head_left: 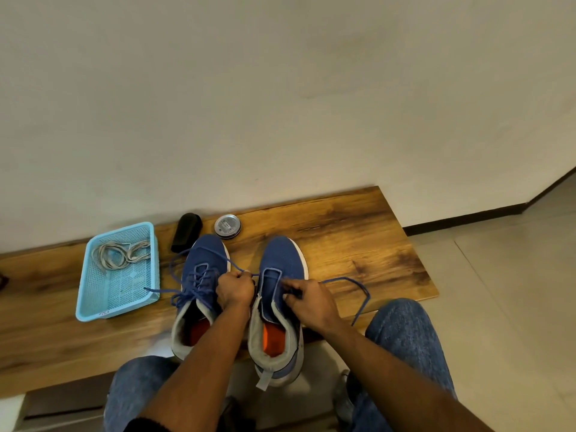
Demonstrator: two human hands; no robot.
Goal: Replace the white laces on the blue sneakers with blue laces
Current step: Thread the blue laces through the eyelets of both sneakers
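Two blue sneakers stand side by side on a wooden bench (358, 244), toes pointing away from me. The left sneaker (204, 260) is laced with a blue lace that is tied in a bow. The right sneaker (282, 260) has a blue lace (358, 283) through its lowest eyelets only. My left hand (235, 289) grips one end of that lace between the shoes. My right hand (308, 299) pinches the lace at the right side of the right sneaker; its free end trails off to the right in a loop. The white laces (120, 252) lie coiled in a light blue basket (93, 302).
A black brush (186, 232) and a round tin (228, 226) sit behind the left sneaker by the wall. The basket stands left of the shoes. My knees in blue jeans are at the bench's near edge. Tiled floor lies to the right.
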